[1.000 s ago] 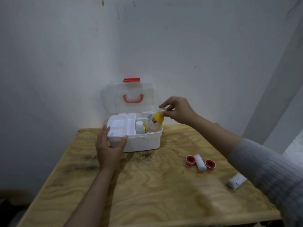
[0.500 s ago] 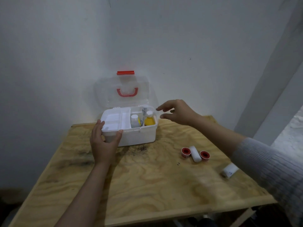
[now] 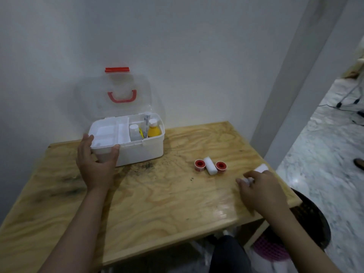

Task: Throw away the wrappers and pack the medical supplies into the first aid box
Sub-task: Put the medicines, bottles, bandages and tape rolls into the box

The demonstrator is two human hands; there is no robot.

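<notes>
The white first aid box stands open at the table's back left, its clear lid upright against the wall. Inside its right compartment are a yellow bottle, a white bottle and a tube. My left hand grips the box's front left corner. My right hand is at the table's right edge, fingers wrapped around the near end of a white bandage roll that lies there. Two red-cored tape rolls flank another white roll mid-table.
The plywood table sits in a corner against white walls. A black round bin and a pink basket are on the floor below the table's right front corner. A doorway opens to the right.
My right hand let go of the yellow bottle in the box, then swung right and down to the white roll at the table's edge. The left hand stayed on the box.
</notes>
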